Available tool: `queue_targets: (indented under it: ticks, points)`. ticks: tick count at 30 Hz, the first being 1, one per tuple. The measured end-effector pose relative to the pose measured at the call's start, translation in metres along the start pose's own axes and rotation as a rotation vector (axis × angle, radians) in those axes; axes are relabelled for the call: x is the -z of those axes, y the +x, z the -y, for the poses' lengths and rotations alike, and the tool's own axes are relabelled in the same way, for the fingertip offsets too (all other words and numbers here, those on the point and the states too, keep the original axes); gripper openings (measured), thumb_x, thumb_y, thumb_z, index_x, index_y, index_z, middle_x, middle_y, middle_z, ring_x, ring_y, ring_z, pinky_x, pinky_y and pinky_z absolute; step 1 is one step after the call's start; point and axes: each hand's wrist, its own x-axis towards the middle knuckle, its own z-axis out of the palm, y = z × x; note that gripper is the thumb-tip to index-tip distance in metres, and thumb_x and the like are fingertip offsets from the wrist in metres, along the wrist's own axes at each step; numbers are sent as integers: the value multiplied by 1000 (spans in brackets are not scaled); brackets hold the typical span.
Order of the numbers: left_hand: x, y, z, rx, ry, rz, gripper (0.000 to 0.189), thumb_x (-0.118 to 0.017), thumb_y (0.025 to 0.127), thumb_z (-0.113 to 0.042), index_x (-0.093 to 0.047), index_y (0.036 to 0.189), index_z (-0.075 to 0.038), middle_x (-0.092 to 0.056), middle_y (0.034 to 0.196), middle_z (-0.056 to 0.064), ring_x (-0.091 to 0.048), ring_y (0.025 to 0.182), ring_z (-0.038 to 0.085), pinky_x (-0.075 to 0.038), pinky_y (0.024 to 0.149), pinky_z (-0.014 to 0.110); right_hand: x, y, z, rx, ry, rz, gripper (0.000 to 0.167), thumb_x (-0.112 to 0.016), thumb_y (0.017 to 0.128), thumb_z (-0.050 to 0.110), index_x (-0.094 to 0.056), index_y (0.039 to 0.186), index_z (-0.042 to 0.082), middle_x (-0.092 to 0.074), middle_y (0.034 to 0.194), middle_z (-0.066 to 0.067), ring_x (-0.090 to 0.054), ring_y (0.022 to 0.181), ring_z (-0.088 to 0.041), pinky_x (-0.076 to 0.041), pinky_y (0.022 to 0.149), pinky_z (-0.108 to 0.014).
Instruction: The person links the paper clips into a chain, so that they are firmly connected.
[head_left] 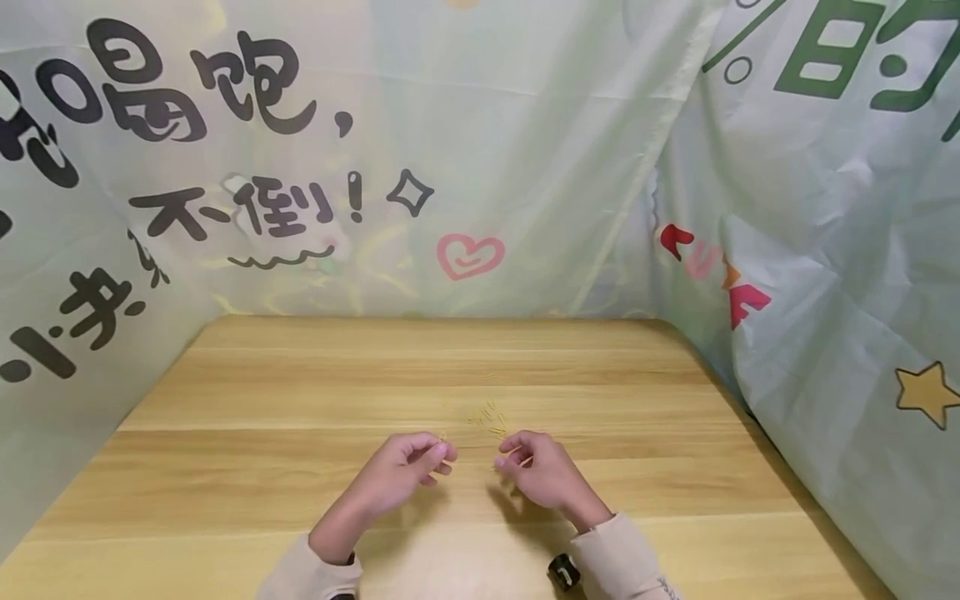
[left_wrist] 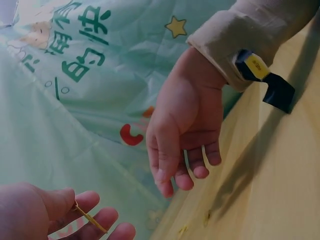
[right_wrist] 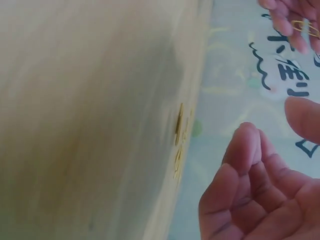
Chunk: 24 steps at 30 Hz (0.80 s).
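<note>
Above the pale wood tabletop (head_left: 300, 487), the left hand (head_left: 411, 468) grasps a thin gold paper clip (left_wrist: 92, 221) between thumb and forefinger; the right wrist view suggests a second one hooked with it, though that is hard to tell. The right hand (head_left: 543, 473) hovers with fingers released and slightly bent, the thumb apart, nothing visible in them. More paper clips lie in a loose scatter (head_left: 488, 415), at about 2 o'clock from the left hand and 11 o'clock from the right.

The likeliest trouble is a drop: the wire is slender and caught near one end, so a small shift of the thumb could let it swivel or slip out. The scattered clips lie close together, so a grab for one might drag its neighbours or knock some away. Gold on yellowish grain also makes a stray easy to miss.
</note>
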Motion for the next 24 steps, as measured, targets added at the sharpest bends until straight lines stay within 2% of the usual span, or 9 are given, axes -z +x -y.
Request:
queue_targets:
  ticks: [5, 9, 20, 24]
  points:
    - [2, 0, 6, 7, 1, -4, 27, -49, 102, -18, -64, 108, 5, -63, 114, 18, -62, 100, 26, -52, 84, 43, 0, 1, -3, 4, -11, -12, 27, -69, 90, 17, -63, 108, -3, -60, 81, -3, -58, 70, -17, -49, 62, -33]
    - [2, -1, 8, 15, -10, -22, 27, -50, 102, -17, -64, 107, 5, -63, 112, 18, -63, 99, 26, -52, 83, 44, 1, 1, -7, 8, -4, 2, 26, -69, 90, 15, -64, 107, -3, -60, 79, -3, -59, 67, -18, -49, 58, -31]
    - [7, -8, 11, 25, -3, -76, 31, -51, 102, -20, -65, 110, 6, -64, 109, 18, -63, 97, 23, -54, 81, 38, 4, 1, -13, -10, 29, 56, 28, -68, 91, 16, -62, 111, -3, -59, 81, -3, -59, 68, -19, -47, 52, -28]
    - [7, -13, 14, 47, -16, -104, 31, -51, 102, -20, -64, 110, 6, -64, 110, 19, -63, 97, 24, -54, 81, 34, 9, 2, -13, 11, -15, 100, 29, -67, 92, 18, -61, 112, -2, -59, 81, -2, -59, 68, -18, -47, 53, -28]
